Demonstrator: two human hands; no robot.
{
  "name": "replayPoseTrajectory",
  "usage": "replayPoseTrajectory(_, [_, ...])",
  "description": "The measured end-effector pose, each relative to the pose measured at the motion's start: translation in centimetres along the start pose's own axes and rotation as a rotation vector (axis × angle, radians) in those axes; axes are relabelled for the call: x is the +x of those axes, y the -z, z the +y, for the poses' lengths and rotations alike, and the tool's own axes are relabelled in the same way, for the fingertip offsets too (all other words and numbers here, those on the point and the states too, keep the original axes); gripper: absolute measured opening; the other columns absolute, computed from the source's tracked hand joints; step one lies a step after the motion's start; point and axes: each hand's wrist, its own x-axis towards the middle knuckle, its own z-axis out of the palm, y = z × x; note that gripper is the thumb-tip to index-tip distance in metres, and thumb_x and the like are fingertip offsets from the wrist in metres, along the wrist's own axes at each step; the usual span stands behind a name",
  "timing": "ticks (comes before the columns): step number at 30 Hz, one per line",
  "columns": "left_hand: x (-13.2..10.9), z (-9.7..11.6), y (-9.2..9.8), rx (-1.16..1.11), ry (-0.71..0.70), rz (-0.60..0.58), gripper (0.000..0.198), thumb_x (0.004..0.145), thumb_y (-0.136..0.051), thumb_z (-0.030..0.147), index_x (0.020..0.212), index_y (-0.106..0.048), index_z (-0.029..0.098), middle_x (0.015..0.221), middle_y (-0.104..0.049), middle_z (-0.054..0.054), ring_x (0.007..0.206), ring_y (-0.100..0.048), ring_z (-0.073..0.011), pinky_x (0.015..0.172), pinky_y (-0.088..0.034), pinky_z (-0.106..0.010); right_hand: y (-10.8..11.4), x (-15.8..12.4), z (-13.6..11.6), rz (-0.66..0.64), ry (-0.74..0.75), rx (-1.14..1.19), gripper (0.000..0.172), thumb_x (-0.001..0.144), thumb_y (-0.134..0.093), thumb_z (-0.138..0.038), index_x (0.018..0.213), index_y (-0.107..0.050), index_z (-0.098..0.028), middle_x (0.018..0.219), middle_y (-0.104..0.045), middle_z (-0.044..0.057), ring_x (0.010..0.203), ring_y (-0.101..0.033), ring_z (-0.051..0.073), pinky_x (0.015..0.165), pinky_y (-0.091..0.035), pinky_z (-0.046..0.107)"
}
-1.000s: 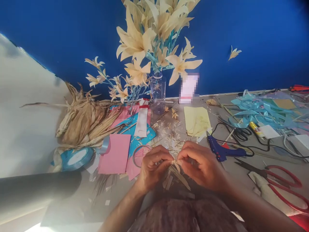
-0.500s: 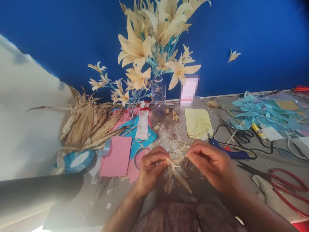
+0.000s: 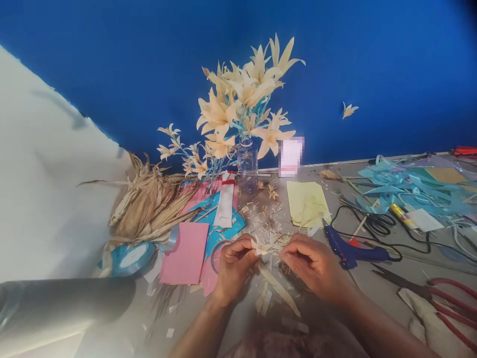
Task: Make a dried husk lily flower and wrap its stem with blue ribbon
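My left hand point(image 3: 234, 267) is closed, pinching a small pale straw flower point(image 3: 261, 245) between thumb and fingers. My right hand point(image 3: 312, 266) is curled just to the right of it, fingertips pinched together near the flower's petals; what they grip is too small to make out. Loose straw strips point(image 3: 278, 289) and shavings lie on the grey table point(image 3: 372, 268) under both hands.
A bottle vase point(image 3: 247, 166) of cream straw lilies stands by the blue wall. Dried husks point(image 3: 149, 206), blue tape roll point(image 3: 128, 257), pink card point(image 3: 185, 246) lie left. Yellow paper point(image 3: 307, 203), blue glue gun point(image 3: 348, 248), red-handled scissors point(image 3: 432, 293), blue ribbon point(image 3: 406, 184) lie right.
The view has tilted up, so everything sits lower in frame. My right hand parted slightly from the left, then came back close to the flower.
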Motion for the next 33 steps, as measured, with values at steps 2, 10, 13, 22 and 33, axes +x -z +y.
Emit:
replayPoseTrajectory(2, [0.0,-0.1,0.0,0.021,-0.022,0.01,0.022,0.079,-0.079,0.03,0.064,-0.069,0.017,0.063,-0.054,0.001,0.055,-0.049,-0.0105,0.051,-0.042,-0.023,-0.4,0.0,0.1,0.021,0.003,-0.004,0.025,0.097,-0.052,-0.024,0.075,-0.064,-0.019,0.069,-0.06,0.002,0.064,-0.055,0.015,0.058,-0.04,0.026])
replayPoseTrajectory(10, [0.1,0.3,-0.1,0.203,-0.123,0.005,0.017,0.083,-0.074,0.028,0.069,-0.073,0.019,0.072,-0.06,-0.002,0.065,-0.054,-0.0141,0.056,-0.043,-0.024,-0.8,-0.2,1.0,0.235,-0.133,0.058,0.016,0.092,-0.059,-0.03,0.089,-0.071,-0.019,0.077,-0.067,0.004,0.063,-0.059,0.015,0.057,-0.047,0.024])
replayPoseTrajectory(13, [0.1,0.4,0.0,0.2,-0.104,0.016,0.024,0.086,-0.071,0.03,0.065,-0.07,0.019,0.066,-0.056,-0.001,0.063,-0.052,-0.0137,0.056,-0.042,-0.024,-0.2,0.0,1.3,0.301,-0.194,0.061,0.02,0.093,-0.058,-0.033,0.089,-0.072,-0.019,0.078,-0.07,0.004,0.064,-0.061,0.016,0.059,-0.049,0.025])
replayPoseTrajectory(22, [0.3,-0.3,1.2,-0.008,-0.073,0.278,0.016,0.079,-0.079,0.03,0.072,-0.071,0.018,0.07,-0.054,0.002,0.06,-0.048,-0.0097,0.055,-0.04,-0.022,2.1,-1.5,0.3,0.311,-0.254,0.054,0.03,0.101,-0.046,-0.037,0.091,-0.07,-0.021,0.078,-0.068,0.002,0.067,-0.062,0.016,0.062,-0.049,0.024])
replayPoseTrajectory(33, [0.0,1.9,2.2,-0.403,0.047,0.276,0.018,0.077,-0.08,0.028,0.072,-0.065,0.019,0.063,-0.051,0.004,0.054,-0.044,-0.0077,0.055,-0.042,-0.024,1.9,-4.6,1.5,0.231,-0.366,-0.008,0.028,0.094,-0.053,-0.037,0.082,-0.073,-0.022,0.075,-0.072,0.002,0.066,-0.065,0.018,0.059,-0.05,0.025])
